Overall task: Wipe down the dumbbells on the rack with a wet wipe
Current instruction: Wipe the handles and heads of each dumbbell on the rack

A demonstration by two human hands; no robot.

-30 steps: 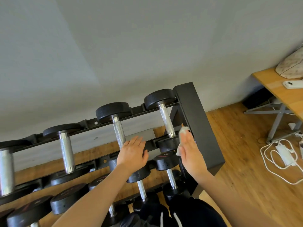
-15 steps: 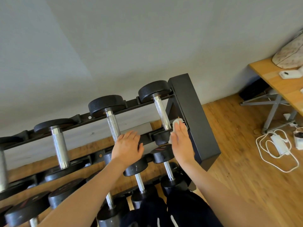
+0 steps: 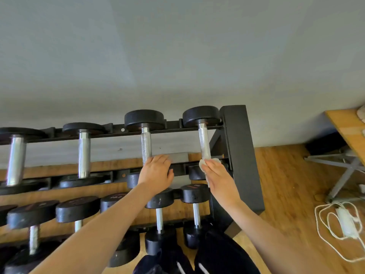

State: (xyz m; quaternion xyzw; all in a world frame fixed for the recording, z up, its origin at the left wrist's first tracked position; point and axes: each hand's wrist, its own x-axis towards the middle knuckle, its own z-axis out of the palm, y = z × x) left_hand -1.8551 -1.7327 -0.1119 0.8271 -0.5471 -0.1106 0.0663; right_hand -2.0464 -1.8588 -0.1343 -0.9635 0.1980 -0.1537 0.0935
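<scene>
A person's right hand [image 3: 219, 175], fingers straight, presses a white wet wipe [image 3: 203, 164] against the lower end of the rightmost top-row dumbbell [image 3: 204, 141] on a black rack [image 3: 237, 139]. The left hand [image 3: 156, 173] rests flat, fingers relaxed, on the neighbouring dumbbell [image 3: 146, 141], hiding its near head. A white cable [image 3: 335, 234] lies on the wooden floor [image 3: 286, 184] beside a wooden table [image 3: 345, 123].
</scene>
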